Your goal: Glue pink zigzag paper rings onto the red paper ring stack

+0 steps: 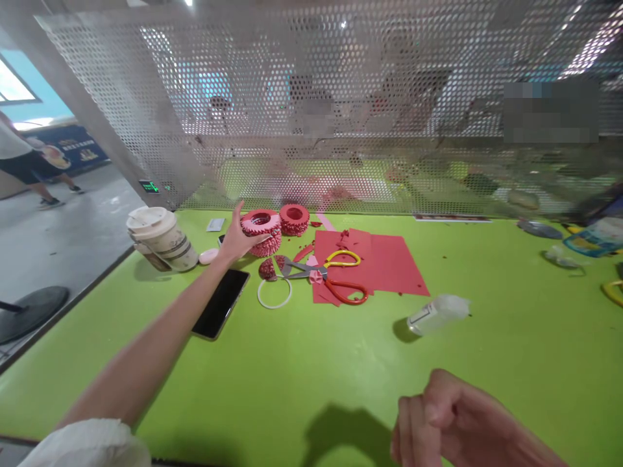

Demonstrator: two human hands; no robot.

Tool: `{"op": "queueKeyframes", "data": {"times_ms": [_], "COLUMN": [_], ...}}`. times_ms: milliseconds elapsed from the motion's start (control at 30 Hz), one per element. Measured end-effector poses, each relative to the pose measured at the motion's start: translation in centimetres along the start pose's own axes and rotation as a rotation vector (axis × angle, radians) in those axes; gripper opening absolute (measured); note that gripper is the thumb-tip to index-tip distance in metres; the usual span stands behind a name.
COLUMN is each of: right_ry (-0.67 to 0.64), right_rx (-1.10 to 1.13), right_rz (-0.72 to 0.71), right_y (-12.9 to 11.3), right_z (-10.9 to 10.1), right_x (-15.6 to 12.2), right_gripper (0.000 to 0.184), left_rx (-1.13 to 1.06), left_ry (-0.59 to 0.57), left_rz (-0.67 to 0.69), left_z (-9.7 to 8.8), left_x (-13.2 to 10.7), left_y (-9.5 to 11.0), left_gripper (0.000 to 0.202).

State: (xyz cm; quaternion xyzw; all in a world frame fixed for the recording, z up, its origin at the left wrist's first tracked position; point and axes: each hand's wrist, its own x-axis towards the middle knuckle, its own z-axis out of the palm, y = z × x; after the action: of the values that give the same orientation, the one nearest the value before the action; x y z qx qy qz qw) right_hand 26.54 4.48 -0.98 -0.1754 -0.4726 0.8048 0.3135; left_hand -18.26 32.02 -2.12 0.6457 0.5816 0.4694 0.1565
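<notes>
At the back left of the green table, my left hand (237,239) spans the side of a stack of pink and red paper rings with jagged edges (265,243). The thumb lies across its front and a finger reaches behind. A darker red ring (294,219) touches it on the right. My right hand (433,418) is above the front of the table, its fingers curled in; whatever may be inside is hidden. Scissors (324,272) with one yellow and one red handle lie partly open on red paper sheets (389,263), with small scraps around. A white ring (274,295) lies beside the blades.
A lidded paper cup (163,237) and a black phone (221,303) are at the left. A small clear bottle (435,314) lies right of the paper. A perforated metal screen (302,130) closes the back. Clutter including a blue-labelled tub (596,239) stands far right.
</notes>
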Motion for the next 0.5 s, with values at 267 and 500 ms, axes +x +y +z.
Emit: {"op": "queueKeyframes", "data": {"times_ms": [267,500], "right_ry": [-0.055,-0.076], "right_rx": [-0.057,-0.055], "right_rz": [-0.021,-0.071], "right_y": [-0.3,-1.6], "right_z": [-0.3,0.9], "right_x": [1.5,3.3], "right_gripper": [0.097,0.078], "left_rx": [-0.011,-0.014], "left_ry": [-0.015,-0.037], "left_rz": [-0.022,-0.027], "left_z": [0.3,0.1], "left_x": [0.0,0.3], "left_y": [-0.9,-0.9], "left_gripper": [0.130,0.132]}}
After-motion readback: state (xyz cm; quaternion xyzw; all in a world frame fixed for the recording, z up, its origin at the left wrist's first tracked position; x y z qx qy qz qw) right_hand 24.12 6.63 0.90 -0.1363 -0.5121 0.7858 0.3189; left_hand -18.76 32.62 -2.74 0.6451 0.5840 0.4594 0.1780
